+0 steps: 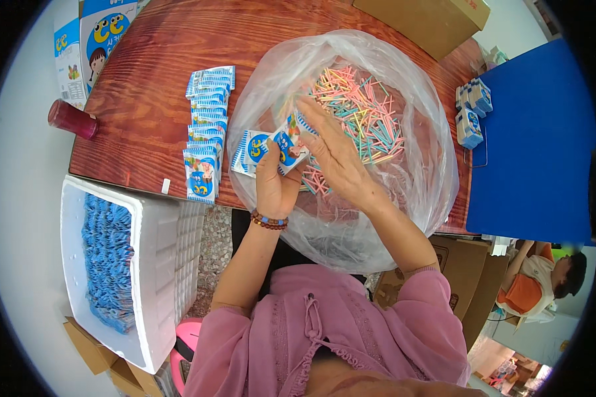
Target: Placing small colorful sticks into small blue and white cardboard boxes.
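White foam forms the open box (153,264) at the far left, below the counter edge, packed with blue-and-white sachets (107,261) standing on end; above it a dark red cup (73,120) lies on its side just off the corner of the reddish wooden counter (146,79), with printed cartons (93,40) beyond. Next along, a column of small blue-and-white packets (205,132) lies overlapped on the counter, running toward the near edge. The left hand (275,185), a beaded bracelet (269,221) at its wrist, has its fingers closed around a fanned bunch of the same packets (271,149), held at the near rim of a big clear plastic bag (351,218) that sags over the counter edge toward the lap. The right hand (338,159) lies flat inside the bag, fingers spread and straight over a heap of pastel straws (364,112), gripping nothing that can be made out. To do this well, I judge the left hand should keep the fan tight so no packet slides out, while the right picks one straw cleanly rather than dragging a tangle. Further right sit a brown cardboard box (430,20), a blue board (536,145) and small blue-and-white stacks (473,109) at its edge. Whether a straw is pinched under the right palm is hidden; the bag's folds blur the lower straws, and the fisheye rim cuts off the cartons and a seated person (543,278) at lower right.
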Demonstrator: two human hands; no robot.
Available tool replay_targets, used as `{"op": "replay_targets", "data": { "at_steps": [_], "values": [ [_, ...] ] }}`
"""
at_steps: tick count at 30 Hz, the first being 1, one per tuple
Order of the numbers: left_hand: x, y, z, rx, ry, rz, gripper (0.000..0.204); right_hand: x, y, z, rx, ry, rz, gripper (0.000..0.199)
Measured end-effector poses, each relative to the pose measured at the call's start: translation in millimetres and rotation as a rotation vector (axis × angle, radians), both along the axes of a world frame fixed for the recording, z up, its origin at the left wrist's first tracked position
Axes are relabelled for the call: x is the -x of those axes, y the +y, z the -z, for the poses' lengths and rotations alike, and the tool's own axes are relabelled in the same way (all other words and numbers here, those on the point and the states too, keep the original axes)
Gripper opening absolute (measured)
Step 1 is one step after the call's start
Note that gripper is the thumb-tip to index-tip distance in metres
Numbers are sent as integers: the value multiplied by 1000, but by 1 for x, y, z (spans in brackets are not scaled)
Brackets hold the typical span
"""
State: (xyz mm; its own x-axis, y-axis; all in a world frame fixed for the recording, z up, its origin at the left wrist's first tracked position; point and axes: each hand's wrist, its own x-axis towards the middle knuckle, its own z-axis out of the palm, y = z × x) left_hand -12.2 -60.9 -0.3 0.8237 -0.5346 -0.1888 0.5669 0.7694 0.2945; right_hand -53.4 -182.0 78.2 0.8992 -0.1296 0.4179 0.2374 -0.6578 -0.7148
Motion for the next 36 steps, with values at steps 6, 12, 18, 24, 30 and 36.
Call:
{"op": "replay_targets", "data": {
  "at_steps": [6, 12, 18, 24, 30, 36],
  "values": [
    [-7, 4, 2, 87, -73, -14, 30, 4, -8, -12, -185, 80, 19, 29],
    [-14, 10, 17, 151, -246, -85, 27, 14, -19, -13, -159, 2, 78, 13],
    [-16, 10, 2, -259, -414, -345, 36, 3, -56, 15, 398, -5, 2, 16],
    [-21, 17, -12, -586, -748, -308, 49, 0, -41, -15, -251, 242, -159, 16],
    [-22, 33, -12, -614, -638, 64, 25, -12, -24, -16, -525, 313, -206, 13],
    [-7, 62, -22, -834, -622, -74, 14, -37, 4, -11, -316, 381, -318, 10]
  ]
}}
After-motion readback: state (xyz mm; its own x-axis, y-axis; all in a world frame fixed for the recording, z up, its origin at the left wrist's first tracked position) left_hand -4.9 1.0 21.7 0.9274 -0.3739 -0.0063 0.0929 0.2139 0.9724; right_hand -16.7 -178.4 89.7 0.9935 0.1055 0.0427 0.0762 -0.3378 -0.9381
